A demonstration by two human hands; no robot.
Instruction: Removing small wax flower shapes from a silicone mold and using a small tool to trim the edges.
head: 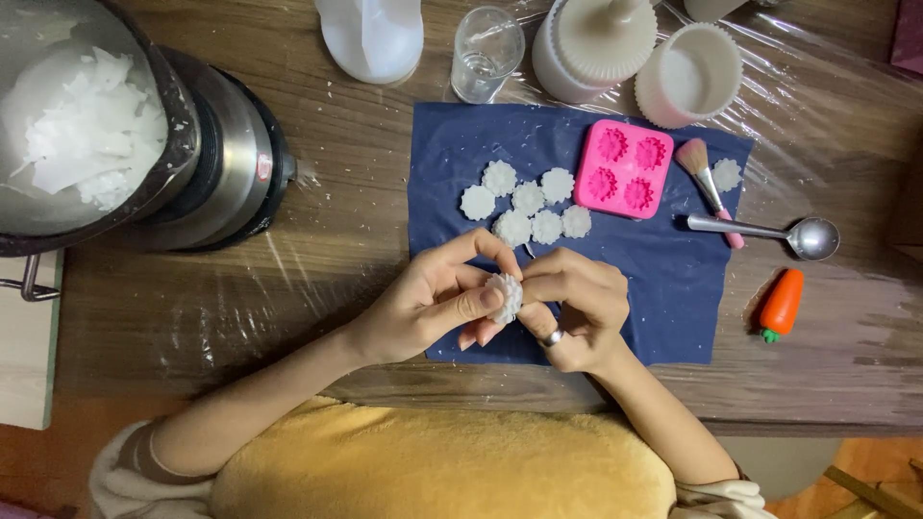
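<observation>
Your left hand (433,303) and right hand (577,308) meet over the blue cloth (673,279) — fingers of both pinched shut on one white flower-shaped wax piece (504,296), held above the counter (288,288), near the pink mould (625,168).

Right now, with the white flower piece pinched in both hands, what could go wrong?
1. The flower is held only by fingertips of the left hand and right hand; its thin petals may chip under pressure.
2. If it slips, it could land on the loose flowers on the blue cloth.
3. The pot of flakes sits near the left elbow's path; a bump could spill it.
</observation>
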